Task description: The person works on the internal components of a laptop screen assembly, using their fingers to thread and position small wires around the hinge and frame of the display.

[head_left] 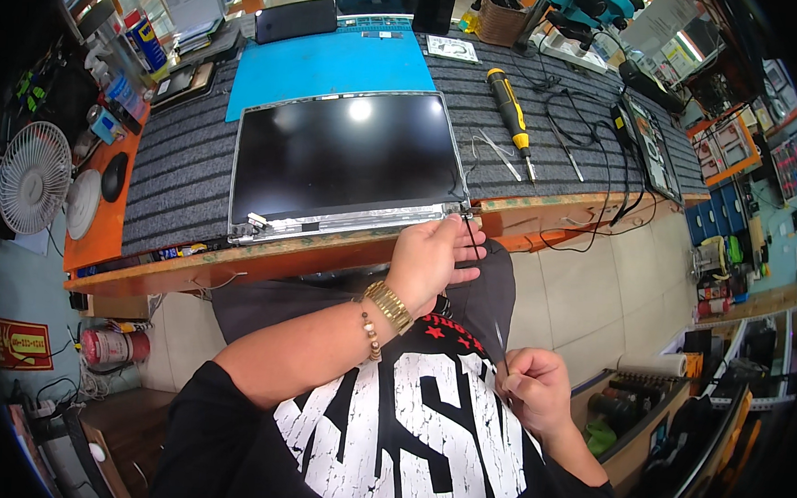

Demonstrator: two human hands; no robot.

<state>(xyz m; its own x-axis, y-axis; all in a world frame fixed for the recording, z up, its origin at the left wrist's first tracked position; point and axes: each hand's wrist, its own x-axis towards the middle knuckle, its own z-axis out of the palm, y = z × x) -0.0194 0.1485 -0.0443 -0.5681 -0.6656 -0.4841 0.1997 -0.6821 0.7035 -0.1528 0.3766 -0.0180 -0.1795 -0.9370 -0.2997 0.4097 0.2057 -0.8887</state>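
A dark laptop screen assembly [344, 160] lies face up, its lower edge at the front of the workbench. My left hand [430, 255] is at its lower right corner, thumb and forefinger at the metal hinge [455, 210] and the other fingers spread. A thin black cable [471, 233] runs down from that corner across these fingers. Close to my shirt, my right hand [535, 387] is closed in a pinch around a slim, pointed metal tool [501, 354], tip upward. Its exact kind is not clear.
A blue mat [336, 65] lies behind the screen. To the right are a yellow-black screwdriver [512, 115], tweezers [498, 155], loose black cables [594, 133] and an opened device [647, 149]. A white fan [35, 176] and a black mouse [114, 176] stand at left.
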